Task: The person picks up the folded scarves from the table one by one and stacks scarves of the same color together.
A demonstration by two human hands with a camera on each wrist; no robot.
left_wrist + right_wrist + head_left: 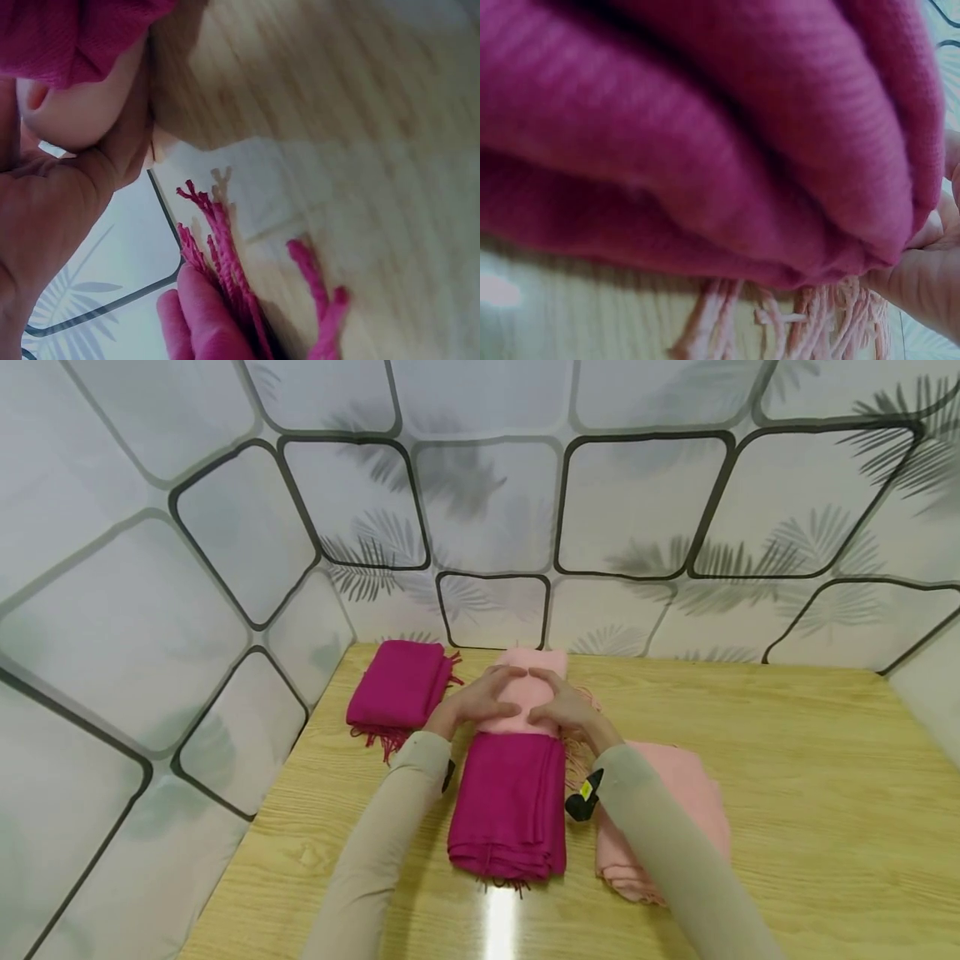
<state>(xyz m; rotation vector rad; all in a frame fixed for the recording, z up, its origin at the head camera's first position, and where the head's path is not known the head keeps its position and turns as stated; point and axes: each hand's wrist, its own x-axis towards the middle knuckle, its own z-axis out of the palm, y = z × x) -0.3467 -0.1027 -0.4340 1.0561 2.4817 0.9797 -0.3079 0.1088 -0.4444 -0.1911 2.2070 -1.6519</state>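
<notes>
A light pink folded scarf point(527, 693) lies at the back of the wooden table, between both hands. My left hand point(480, 695) rests on its left side and my right hand point(566, 700) on its right. Each thumb and forefinger is spread in a loose arc over the cloth, fingertips facing inward. In front, meeting the pink scarf's near edge, lies a magenta folded scarf point(510, 802). The right wrist view shows its thick folds point(727, 150) close up, with my right hand point(922, 277) beyond their end. Magenta cloth point(75, 37) overlaps my left hand point(60, 202) in the left wrist view.
A second magenta scarf point(397, 683) with fringe sits left, near the wall. Another light pink scarf point(686, 785) lies right, partly behind the right sleeve point(675, 835). Pale pink fringe point(577, 760) spreads beside the middle scarves. A patterned wall covering point(487, 510) borders the table.
</notes>
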